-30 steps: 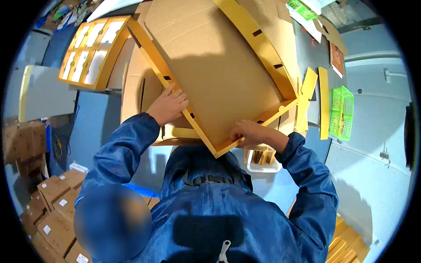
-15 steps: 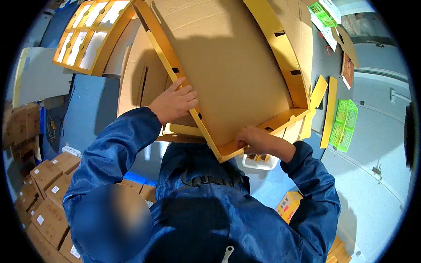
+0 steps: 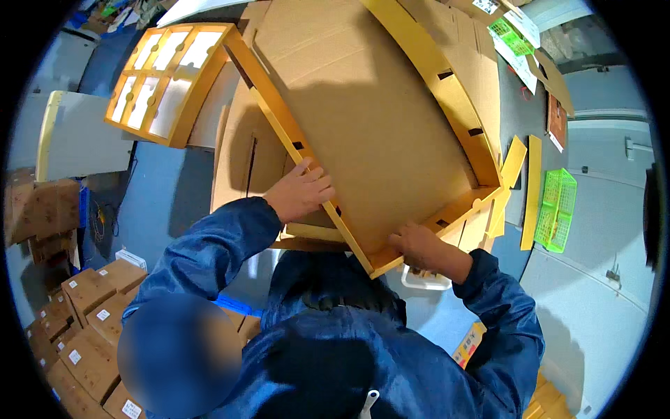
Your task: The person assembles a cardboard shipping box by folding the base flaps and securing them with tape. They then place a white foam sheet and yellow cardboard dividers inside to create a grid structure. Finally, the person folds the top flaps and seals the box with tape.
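Note:
A large yellow frame (image 3: pixel 287 130) of slotted boards lies on brown cardboard in front of me, its near corner pointing toward my waist. My left hand (image 3: pixel 301 194) is closed over the top edge of the left board, between two dark slots. My right hand (image 3: pixel 427 249) is at the near board (image 3: pixel 457 207), close to the near corner. Its fingers are bent over the inner side of that board, and the fingertips are partly hidden. Beneath the right wrist, a white tray (image 3: pixel 426 282) with small pieces in it shows in part.
A yellow divided rack with white panels (image 3: pixel 159 82) stands at the far left. Loose yellow strips (image 3: pixel 532 192) and a green basket (image 3: pixel 556 209) are on the right. Brown cartons (image 3: pixel 89 356) are stacked at the lower left. A light board (image 3: pixel 87 136) stands on the left.
The whole view has shifted, so the scene sits lower and farther right. Both hands keep nearly the same places on the yellow frame.

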Action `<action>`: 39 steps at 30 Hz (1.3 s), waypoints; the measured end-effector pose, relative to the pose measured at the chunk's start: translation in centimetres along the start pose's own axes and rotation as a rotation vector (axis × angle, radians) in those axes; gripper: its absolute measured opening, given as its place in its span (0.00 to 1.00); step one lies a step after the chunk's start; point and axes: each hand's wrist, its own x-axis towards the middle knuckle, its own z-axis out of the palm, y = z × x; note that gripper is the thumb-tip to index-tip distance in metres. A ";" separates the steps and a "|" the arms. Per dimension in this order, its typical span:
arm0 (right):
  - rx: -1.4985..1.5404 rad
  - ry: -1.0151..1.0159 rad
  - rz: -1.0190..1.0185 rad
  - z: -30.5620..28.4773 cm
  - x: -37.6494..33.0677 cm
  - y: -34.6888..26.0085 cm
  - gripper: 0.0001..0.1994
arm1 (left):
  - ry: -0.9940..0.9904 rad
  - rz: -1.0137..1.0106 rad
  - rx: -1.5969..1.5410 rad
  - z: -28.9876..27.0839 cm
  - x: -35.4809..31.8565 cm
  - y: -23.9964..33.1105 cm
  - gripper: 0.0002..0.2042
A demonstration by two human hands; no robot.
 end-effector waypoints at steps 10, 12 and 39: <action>-0.224 0.032 -0.013 0.1 -0.2 -1.1 0.12 | 0.129 0.042 0.000 0.2 -0.5 -0.2 0.08; -0.211 0.122 -0.034 0.3 -0.7 -1.1 0.09 | 0.153 0.060 0.009 -0.4 -0.1 0.1 0.05; -0.443 0.161 -0.078 1.4 -2.8 4.1 0.05 | -0.115 0.307 0.465 -5.7 -1.6 -10.2 0.20</action>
